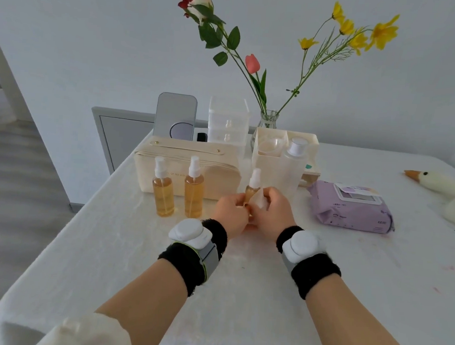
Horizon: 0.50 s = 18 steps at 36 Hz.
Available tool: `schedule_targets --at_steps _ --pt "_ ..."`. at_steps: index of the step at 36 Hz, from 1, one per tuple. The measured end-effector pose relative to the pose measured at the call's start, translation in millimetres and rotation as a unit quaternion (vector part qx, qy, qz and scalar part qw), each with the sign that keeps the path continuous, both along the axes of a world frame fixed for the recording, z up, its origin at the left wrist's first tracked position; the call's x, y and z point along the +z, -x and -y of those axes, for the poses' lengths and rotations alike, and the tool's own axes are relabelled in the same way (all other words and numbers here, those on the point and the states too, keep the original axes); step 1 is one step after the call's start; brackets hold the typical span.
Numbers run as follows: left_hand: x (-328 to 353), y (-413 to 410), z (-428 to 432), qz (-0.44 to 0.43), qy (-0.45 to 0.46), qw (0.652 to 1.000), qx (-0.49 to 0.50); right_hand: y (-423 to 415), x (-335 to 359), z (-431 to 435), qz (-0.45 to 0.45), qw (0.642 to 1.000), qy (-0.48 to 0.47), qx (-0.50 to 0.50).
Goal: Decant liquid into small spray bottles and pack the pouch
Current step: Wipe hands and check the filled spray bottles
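**Slip and spill risk while the last bottle is in both hands**

Low over the desk (241, 280), both hands meet around the third bottle (253, 187). The left hand (230, 212) has its fingers curled round the bottle's lower body. The right hand (270, 209) is clenched on a white wad, seemingly a tissue (260, 199), pressed to the bottle's side. The bottle leans a little to the right, and its spray head shows above the fingers. Whether the head is screwed tight is hidden.

The likeliest trouble is a wet, slick bottle sliding in the grip. If the head is loose, a squeeze or tilt could push amber liquid out onto the desk cloth. A thumb drifting up onto the nozzle could also fire a spray.

Just left of the hands, two filled bottles (163, 195) stand upright and close together. A left elbow or wrist swinging out could tip one into the other.

Behind them the pouch (216, 169) sits closed, so it must be opened before packing. Doing that one-handed with a bottle held may drag it into the standing pair.

Right of the hands lies the wipes pack (352, 209). Beyond them the big bottle (293, 171) stands tall against the organizer (267, 150), and a careless reach could knock it over.
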<state>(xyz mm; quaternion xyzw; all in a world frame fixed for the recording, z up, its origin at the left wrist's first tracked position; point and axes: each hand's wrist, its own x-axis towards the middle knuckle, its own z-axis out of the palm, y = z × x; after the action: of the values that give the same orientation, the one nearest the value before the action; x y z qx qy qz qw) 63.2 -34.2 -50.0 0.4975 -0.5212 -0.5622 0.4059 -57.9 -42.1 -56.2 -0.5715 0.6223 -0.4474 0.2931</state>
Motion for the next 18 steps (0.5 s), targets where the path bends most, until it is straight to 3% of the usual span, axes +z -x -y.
schedule_targets --at_steps 8,13,18 --pt "5.5 -2.5 4.8 0.178 0.037 0.983 -0.034 7.0 -6.7 -1.4 -0.088 0.996 0.013 -0.027" --pt "6.7 1.9 7.3 0.136 0.0 0.99 -0.035 13.9 -11.2 3.1 -0.137 0.989 0.021 -0.047" --pt "6.9 1.8 9.7 0.103 -0.024 0.994 -0.024 14.3 -9.2 -1.8 -0.118 0.99 0.044 -0.056"
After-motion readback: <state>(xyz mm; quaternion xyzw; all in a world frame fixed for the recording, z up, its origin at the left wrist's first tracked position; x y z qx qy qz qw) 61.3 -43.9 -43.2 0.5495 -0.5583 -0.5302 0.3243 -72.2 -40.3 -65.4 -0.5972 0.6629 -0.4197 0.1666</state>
